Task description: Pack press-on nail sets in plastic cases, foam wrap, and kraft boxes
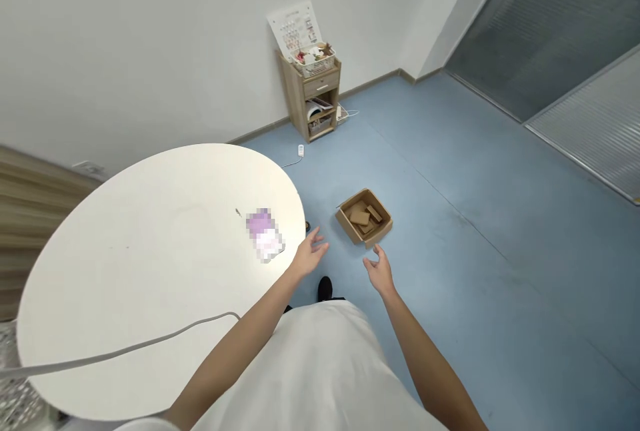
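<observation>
My left hand [309,254] hangs in the air by the right edge of the white round table [165,217], fingers apart and holding nothing. To its right, my right hand [379,271] is also empty, with thumb and fingers spread. Beyond both hands, an open cardboard box [353,229] stands on the floor with several small brown cardboard pieces [360,218] inside. From this view my right hand appears just in front of the box's near corner, and I see no contact. A flat item [265,235], blurred into purple and white blocks, lies on the table near my left hand.
A grey cable [150,341] runs across the table's near side. Against the wall stands a wooden cabinet [295,94] with a white basket [317,68] and a printed board [295,27] on top. A white power strip [301,150] lies on the blue floor [450,271].
</observation>
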The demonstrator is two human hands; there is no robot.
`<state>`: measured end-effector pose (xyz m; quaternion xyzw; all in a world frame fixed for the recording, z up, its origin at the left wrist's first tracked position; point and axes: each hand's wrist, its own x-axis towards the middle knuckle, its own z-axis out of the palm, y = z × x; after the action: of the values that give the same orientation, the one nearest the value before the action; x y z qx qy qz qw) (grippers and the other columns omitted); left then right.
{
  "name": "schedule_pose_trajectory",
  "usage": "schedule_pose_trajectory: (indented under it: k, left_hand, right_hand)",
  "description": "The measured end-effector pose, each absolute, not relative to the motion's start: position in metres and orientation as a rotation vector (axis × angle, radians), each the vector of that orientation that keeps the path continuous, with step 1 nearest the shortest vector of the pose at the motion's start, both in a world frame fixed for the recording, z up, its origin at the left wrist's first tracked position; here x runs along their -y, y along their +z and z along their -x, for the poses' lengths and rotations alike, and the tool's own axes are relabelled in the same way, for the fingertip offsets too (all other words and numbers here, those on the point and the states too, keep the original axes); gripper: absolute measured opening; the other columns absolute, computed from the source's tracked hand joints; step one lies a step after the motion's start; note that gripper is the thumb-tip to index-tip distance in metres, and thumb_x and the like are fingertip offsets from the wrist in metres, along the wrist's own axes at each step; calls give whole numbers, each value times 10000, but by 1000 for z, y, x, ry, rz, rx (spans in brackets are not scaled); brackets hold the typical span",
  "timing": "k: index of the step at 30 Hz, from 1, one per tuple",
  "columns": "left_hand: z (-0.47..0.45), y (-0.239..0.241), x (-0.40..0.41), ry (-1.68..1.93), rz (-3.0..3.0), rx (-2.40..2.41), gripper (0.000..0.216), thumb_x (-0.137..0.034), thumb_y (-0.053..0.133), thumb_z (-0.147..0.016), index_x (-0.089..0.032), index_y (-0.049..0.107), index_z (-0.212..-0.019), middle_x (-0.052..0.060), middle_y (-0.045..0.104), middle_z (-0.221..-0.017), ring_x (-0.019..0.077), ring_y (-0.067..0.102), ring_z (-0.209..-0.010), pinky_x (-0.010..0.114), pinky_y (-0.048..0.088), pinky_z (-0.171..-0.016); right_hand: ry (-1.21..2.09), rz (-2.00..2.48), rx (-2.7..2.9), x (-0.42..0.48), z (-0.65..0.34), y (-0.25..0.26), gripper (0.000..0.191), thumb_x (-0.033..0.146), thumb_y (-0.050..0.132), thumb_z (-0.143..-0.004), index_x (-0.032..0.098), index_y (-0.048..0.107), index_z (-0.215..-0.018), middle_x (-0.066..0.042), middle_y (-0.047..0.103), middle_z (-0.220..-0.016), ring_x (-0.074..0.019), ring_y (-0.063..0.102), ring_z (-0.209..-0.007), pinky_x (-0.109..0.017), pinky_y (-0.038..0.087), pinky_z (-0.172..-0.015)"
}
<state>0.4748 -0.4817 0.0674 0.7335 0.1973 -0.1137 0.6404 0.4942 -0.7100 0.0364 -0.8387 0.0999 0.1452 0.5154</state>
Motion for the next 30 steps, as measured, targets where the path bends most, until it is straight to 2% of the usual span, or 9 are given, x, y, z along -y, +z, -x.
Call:
schedule_pose_trajectory:
  k: [4, 8, 11, 14, 17, 20, 24, 30]
  left_hand:
    - [-417, 75, 445, -53, -1666, -618, 644, -394, 554, -754, -220, 286, -1313, 117, 549, -1132, 168, 604, -876, 326, 468, -775]
    - [-362, 72, 411, 78, -1648, -765, 550, -414, 555, -733, -193, 415, -1216, 84, 591, -1013, 144, 601, -775, 308, 467, -731]
    - [-323, 72, 388, 134, -1590, -878, 503, -440, 548, -720, -179, 482, -1144, 72, 598, -967, 155, 600, -782, 302, 459, -718]
    - [-284, 74, 369, 173, -1522, -974, 505, -466, 541, -710, -168, 505, -1116, 77, 599, -971, 171, 603, -802, 307, 450, -722]
    - [-248, 73, 349, 190, -1481, -1022, 509, -469, 541, -701, -164, 513, -1108, 77, 607, -969, 176, 603, -817, 301, 446, -725]
    - [-215, 67, 328, 206, -1459, -1066, 498, -455, 540, -697, -165, 519, -1101, 74, 617, -963, 177, 601, -829, 294, 447, -723]
    - [-180, 55, 305, 203, -1446, -1094, 479, -432, 542, -698, -149, 527, -1085, 82, 620, -948, 174, 598, -814, 298, 449, -728]
    - [-148, 54, 293, 78, -1455, -1074, 455, -430, 554, -693, -142, 554, -1046, 97, 606, -977, 189, 589, -846, 303, 448, -745]
  right_hand:
    - [438, 1972, -70, 673, -496, 50, 561, 352, 520, -711, 207, 379, -1234, -102, 542, -1129, -145, 596, -743, -325, 464, -750]
    - [526, 1927, 120, 622, -491, 62, 443, 357, 518, -706, 199, 484, -1118, -73, 596, -1001, -130, 578, -690, -293, 462, -683]
    - [643, 1902, 284, 581, -472, 67, 369, 366, 509, -708, 178, 541, -1024, -45, 616, -841, -136, 574, -672, -277, 451, -644]
    - [786, 1917, 435, 543, -442, 70, 323, 371, 500, -714, 170, 573, -956, 26, 540, -587, -138, 567, -604, -266, 430, -609]
    - [931, 1933, 543, 509, -411, 75, 306, 394, 489, -723, 178, 583, -919, 77, 421, -468, -133, 557, -531, -263, 415, -593]
    - [999, 1922, 592, 478, -382, 78, 315, 411, 477, -733, 181, 579, -923, 70, 448, -489, -131, 557, -548, -266, 415, -605]
    - [1013, 1917, 600, 445, -347, 79, 314, 386, 490, -723, 190, 562, -959, 26, 558, -655, -123, 555, -626, -271, 423, -641]
    - [1018, 1987, 618, 424, -315, 76, 330, 378, 485, -721, 218, 542, -1004, -1, 589, -825, -121, 541, -653, -272, 428, -626]
